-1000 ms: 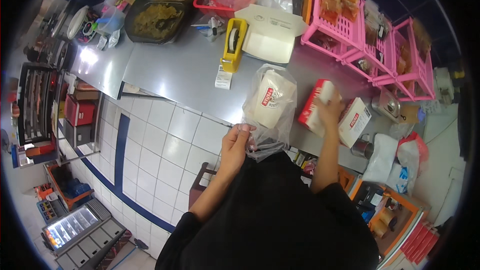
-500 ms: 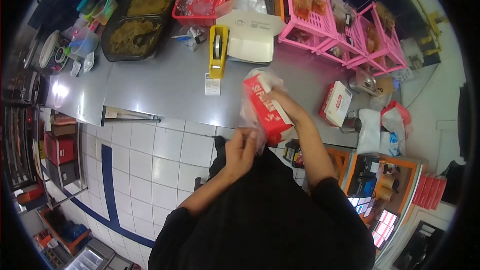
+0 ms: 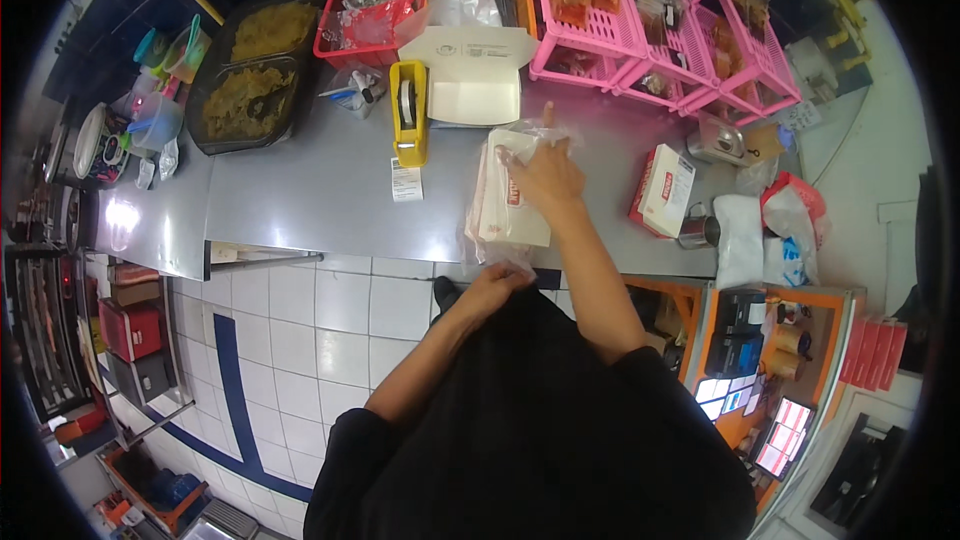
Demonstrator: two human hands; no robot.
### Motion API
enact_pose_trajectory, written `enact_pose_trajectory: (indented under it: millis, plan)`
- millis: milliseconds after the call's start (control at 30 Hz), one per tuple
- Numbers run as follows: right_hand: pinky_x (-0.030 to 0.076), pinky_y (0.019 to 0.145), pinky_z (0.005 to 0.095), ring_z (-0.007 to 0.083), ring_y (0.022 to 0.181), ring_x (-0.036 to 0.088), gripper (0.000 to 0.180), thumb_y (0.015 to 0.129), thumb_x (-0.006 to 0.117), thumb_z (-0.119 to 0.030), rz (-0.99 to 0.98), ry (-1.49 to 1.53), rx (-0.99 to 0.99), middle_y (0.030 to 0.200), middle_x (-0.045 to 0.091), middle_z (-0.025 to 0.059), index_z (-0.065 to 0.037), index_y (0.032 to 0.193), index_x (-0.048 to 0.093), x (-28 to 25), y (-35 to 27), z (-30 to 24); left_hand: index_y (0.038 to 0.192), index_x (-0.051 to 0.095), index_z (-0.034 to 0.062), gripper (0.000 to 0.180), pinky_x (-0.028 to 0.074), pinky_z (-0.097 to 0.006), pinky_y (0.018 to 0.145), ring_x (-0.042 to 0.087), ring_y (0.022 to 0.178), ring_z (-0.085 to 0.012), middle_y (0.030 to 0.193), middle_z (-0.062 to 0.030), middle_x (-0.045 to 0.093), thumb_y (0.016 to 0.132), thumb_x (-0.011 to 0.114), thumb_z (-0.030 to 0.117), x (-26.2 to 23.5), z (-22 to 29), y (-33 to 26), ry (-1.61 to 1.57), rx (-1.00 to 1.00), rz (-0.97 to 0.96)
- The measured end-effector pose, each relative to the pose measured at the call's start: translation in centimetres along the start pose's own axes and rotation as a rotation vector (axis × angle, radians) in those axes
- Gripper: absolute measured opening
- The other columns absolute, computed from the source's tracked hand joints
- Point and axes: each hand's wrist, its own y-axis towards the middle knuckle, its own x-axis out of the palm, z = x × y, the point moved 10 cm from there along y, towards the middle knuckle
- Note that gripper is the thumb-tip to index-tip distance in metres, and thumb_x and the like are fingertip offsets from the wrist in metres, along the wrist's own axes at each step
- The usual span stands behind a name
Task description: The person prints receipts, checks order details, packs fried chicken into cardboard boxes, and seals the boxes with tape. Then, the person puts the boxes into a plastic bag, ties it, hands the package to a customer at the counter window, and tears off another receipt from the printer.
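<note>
A white and red cardboard food box (image 3: 496, 202) lies in a clear plastic bag (image 3: 472, 240) at the counter's front edge, its pale lid side up. My right hand (image 3: 552, 180) rests on the box's far right part, index finger stretched forward and thumb apart, with bag film around it. At the near end my left hand (image 3: 495, 290) pinches the gathered edge of the bag. Just beyond stands an open, empty white box (image 3: 475, 102). Left of that is a yellow tape dispenser (image 3: 410, 125), with a printed paper slip (image 3: 407, 181) by its near end.
Along the back stand a red basket (image 3: 330, 40), an orange basket (image 3: 522, 0) and pink racks (image 3: 640, 75) holding packets. A black two-part food tray (image 3: 210, 135) is to the left. Another closed box (image 3: 668, 192) and a metal cup (image 3: 700, 232) sit at the right.
The bagged box has gone from being held tilted, red side showing, to lying lid up on the counter. My right hand has moved from its side onto its top; the left still pinches the bag.
</note>
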Motion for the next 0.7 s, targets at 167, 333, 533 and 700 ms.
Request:
enact_pose_trajectory:
  millis: [167, 333, 533, 700]
  plan:
    - [0.057, 0.078, 0.0475, 0.0364, 0.096, 0.071, 0.087, 0.088, 0.065, -0.053, 0.256, -0.205, -0.198, 0.113, 0.066, 0.0255, -0.012, 0.156, 0.029, -6.8, 1.2, 1.5, 0.122, 0.061, 0.0024, 0.027, 0.050, -0.042, 0.103, 0.064, 0.118, -0.0296, 0.117, -0.0191, 0.069, 0.103, 0.056, 0.021, 1.8, 7.1, -4.9, -0.845, 0.124, -0.354]
    - [0.055, 0.070, 0.0428, 0.0302, 0.075, 0.072, 0.061, 0.091, 0.065, -0.044, 0.250, -0.312, -0.438, 0.075, 0.071, 0.0177, -0.006, 0.139, 0.056, -10.5, 0.6, -0.1, 0.115, 0.062, 0.0017, 0.026, 0.053, -0.046, 0.098, 0.065, 0.117, -0.0331, 0.117, -0.0199, 0.069, 0.102, 0.058, 0.024, 2.7, 7.3, -5.4, -0.410, 0.054, -0.148]
    - [0.054, 0.078, 0.0408, 0.0321, 0.091, 0.071, 0.071, 0.089, 0.066, -0.053, 0.061, 0.213, 0.016, 0.101, 0.072, 0.0213, -0.012, 0.145, 0.050, -10.8, 6.7, 19.1, 0.106, 0.061, 0.0018, 0.020, 0.061, -0.037, 0.078, 0.073, 0.092, -0.0331, 0.109, -0.0214, 0.071, 0.102, 0.058, 0.021, -2.9, 13.1, -7.3, -0.646, 0.297, 0.312]
    - [0.048, 0.093, 0.0521, 0.0436, 0.118, 0.057, 0.107, 0.072, 0.076, -0.064, 0.219, -0.254, 0.678, 0.140, 0.046, 0.0325, -0.025, 0.159, 0.026, -5.5, 6.4, 33.0, 0.106, 0.062, 0.0013, 0.020, 0.057, -0.033, 0.075, 0.072, 0.092, -0.0284, 0.106, -0.0191, 0.071, 0.103, 0.055, 0.020, -2.4, 11.2, -9.2, -0.576, 0.237, 0.312]
